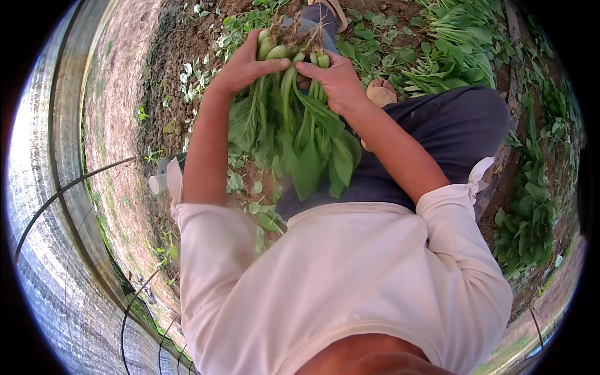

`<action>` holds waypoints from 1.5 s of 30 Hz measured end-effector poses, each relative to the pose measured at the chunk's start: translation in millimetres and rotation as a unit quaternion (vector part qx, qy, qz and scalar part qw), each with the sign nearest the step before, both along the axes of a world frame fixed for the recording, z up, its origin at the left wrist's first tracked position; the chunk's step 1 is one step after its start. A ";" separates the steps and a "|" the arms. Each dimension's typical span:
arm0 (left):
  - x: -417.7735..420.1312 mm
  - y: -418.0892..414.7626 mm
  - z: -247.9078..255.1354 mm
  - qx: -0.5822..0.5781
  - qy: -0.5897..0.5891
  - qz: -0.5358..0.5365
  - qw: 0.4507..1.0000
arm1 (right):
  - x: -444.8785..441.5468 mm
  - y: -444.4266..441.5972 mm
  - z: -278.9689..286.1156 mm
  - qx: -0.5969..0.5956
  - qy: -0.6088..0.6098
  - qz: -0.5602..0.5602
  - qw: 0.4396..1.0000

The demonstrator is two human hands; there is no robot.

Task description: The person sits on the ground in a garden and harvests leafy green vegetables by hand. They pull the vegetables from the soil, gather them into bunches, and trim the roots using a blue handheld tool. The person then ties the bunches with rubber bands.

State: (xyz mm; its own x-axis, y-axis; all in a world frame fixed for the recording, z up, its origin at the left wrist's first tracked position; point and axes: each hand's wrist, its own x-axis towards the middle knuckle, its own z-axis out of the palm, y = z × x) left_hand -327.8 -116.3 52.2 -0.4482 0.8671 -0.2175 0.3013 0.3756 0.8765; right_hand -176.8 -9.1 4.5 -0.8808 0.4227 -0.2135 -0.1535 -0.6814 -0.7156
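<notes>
Between my two hands hangs a bunch of leafy greens (304, 136), pale stems up and broad leaves drooping toward my lap. Soil clings to the roots (293, 35) at its top. My left hand (255, 65) grips the thick stems on the left side, thumb laid across them. On the right side, my right hand (335, 79) pinches several stems, its thumb pointing at the left thumb. The fingers behind the stems are mostly hidden.
A pile of harvested greens (461, 51) lies on the ground at upper right. More leafy plants (527, 220) grow at far right, past a narrow ground edging (513, 51). Bare soil (166, 70) and a sheet wall (37, 140) with curved hoops (61, 191) are on the left. A white cylindrical object (158, 183) sits by my left elbow.
</notes>
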 end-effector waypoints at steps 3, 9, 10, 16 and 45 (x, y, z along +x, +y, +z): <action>2.1 6.3 4.5 0.019 -0.009 -0.014 1.000 | -7.2 -3.6 0.2 0.025 0.009 -0.048 0.998; 3.7 4.9 1.5 0.026 0.107 -0.014 0.994 | -16.7 -1.9 0.7 0.034 0.008 -0.065 0.997; 1.8 4.5 -2.4 0.026 0.100 -0.005 0.995 | -18.3 -1.3 -0.6 0.048 0.001 -0.058 0.997; 0.1 5.9 -6.2 0.018 0.074 0.036 0.996 | -3.8 2.5 7.5 -0.022 -0.019 -0.017 0.999; 12.2 4.4 -9.6 -0.022 0.181 0.093 0.979 | -3.4 14.8 -5.5 0.272 -0.077 -0.101 0.954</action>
State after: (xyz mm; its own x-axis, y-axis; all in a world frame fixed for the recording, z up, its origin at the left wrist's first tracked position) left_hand -315.6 -111.9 42.6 -0.6521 0.7565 -0.0502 0.5126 0.4887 0.7060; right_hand -180.2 5.7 -1.0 -0.7448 0.6664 -0.0341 -0.1066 -0.1693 -0.9798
